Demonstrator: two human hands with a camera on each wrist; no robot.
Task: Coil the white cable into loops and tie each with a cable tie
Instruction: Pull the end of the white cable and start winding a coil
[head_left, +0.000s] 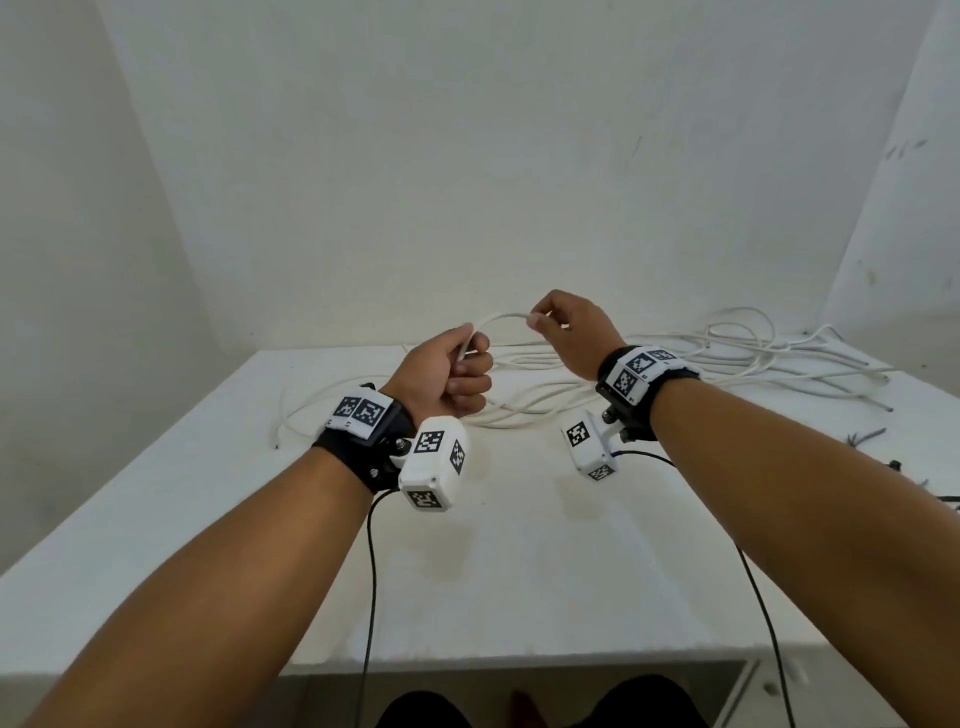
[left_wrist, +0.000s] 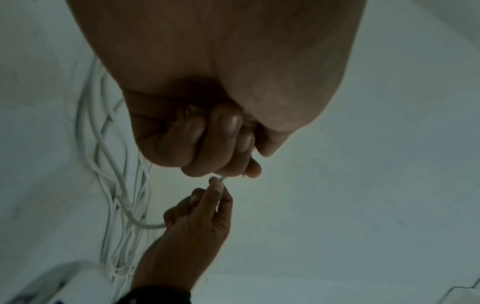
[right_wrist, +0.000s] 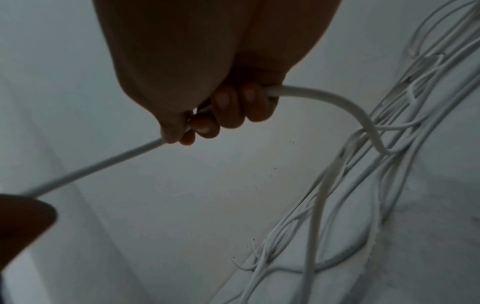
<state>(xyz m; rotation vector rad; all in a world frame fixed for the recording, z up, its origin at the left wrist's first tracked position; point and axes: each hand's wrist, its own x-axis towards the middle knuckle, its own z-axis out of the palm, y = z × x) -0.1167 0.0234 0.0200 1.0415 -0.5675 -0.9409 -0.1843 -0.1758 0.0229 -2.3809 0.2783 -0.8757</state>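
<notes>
Above the table: both hands are raised over the white table (head_left: 218, 499), with a short arc of white cable (head_left: 501, 317) strung between them.
Left hand: the left hand (head_left: 447, 371) is curled into a fist round the cable, which comes out at the top of the fist by the thumb.
Right hand: the right hand (head_left: 569, 330) grips the cable too; thumb and forefinger pinch it where it leaves toward the left hand, and the other fingers (right_wrist: 228, 107) are curled round it.
Cable path: from the right hand's far side the cable bends down into the loose heap.
Cable heap: most of the white cable lies on the table beyond and to the right of the hands, in long slack loops and tangled strands (head_left: 753, 353); one loose end (head_left: 278, 444) rests near the table's left side.
Wrist cameras: white boxes with black-and-white markers (head_left: 434, 465) hang under each wrist, with thin black leads trailing toward the person.
Dark bits: a few small dark items (head_left: 865, 436) lie at the table's right edge, too small to identify.
Backdrop: plain white walls (head_left: 467, 156).
</notes>
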